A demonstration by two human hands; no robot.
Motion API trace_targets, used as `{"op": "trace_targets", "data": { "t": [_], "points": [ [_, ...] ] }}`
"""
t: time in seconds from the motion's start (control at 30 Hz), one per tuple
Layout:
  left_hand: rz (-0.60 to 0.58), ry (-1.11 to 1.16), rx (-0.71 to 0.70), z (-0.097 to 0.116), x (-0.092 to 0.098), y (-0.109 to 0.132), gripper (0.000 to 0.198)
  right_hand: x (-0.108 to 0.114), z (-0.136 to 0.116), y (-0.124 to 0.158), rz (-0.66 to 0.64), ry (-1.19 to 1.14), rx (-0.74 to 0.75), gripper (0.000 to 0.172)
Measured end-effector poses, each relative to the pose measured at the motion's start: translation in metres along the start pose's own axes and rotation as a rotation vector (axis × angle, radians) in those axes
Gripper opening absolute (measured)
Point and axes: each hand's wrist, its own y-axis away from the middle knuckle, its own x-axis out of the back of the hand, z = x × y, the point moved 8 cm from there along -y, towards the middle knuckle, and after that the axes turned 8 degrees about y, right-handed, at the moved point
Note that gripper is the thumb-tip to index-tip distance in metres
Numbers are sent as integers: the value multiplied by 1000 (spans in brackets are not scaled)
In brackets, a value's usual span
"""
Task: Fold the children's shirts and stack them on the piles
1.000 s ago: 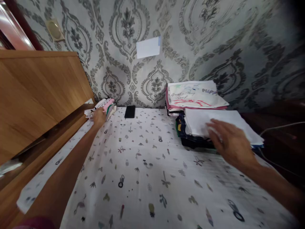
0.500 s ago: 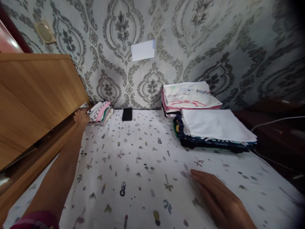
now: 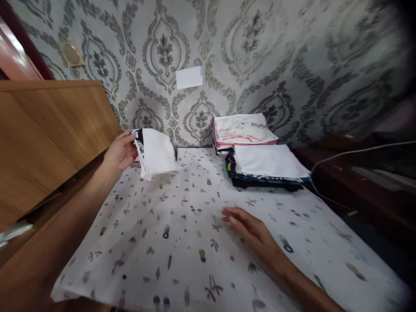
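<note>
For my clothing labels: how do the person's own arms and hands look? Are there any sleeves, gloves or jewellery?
Both forearms are bare up to the picture's edge, and no sleeve shows. The left hand and the right hand wear no gloves. I see no watch, ring or bracelet, though the picture is a little blurred.

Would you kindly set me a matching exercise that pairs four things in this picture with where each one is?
Things:
1 left hand
2 right hand
3 white card
4 clothes stack

Places:
A stuck on the wallpaper
B palm down on the printed sheet
C far right of the sheet, near the wall
D raised, fingers gripping a folded white cloth

Pairs: 1-D, 2-B, 3-A, 4-C
</note>
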Motion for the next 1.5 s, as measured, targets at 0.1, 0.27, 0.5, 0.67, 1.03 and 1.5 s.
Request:
{"op": "trace_targets", "data": {
  "t": [0.1, 0.27, 0.5, 0.67, 1.03, 1.5],
  "points": [
    [-32, 80, 193, -38, -25, 59, 10, -39, -6, 9, -140, -480, -176, 51],
    [-86, -163, 494, -107, -19, 151, 22, -52, -3, 34, -47, -920, -291, 39],
    [-600, -988, -107, -98, -70, 241, 34, -48, 13, 55, 89, -960, -319, 39],
    [-797, -1099, -83, -123, -103, 262, 14, -51, -8, 59, 31, -941, -202, 40],
    [-126, -445, 318, -79, -23, 176, 43, -36, 22, 55, 153, -827, -348, 36],
    [-615, -1447, 63, -108, -12, 225, 28, -34, 8, 44, 126, -98, -147, 25]
  ]
}}
